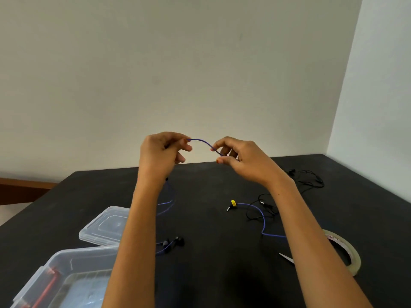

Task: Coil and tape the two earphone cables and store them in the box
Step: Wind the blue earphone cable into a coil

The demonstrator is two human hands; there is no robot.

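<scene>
Blue cable (201,142) arched between both grips

We have one view only: a head-worn wide-angle camera, looking forward and slightly down. The wall (178,63) fills the upper half, the table (211,274) the lower. Both forearms run up from the bottom edge, close to the lens. The table's far edge stays in frame.

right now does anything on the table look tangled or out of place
Yes. The blue earphone cable crosses the loose thin black earphone cable near the yellow-tagged plug, so the two may snag. The clear tape roll and clear plastic box look fine.
</scene>
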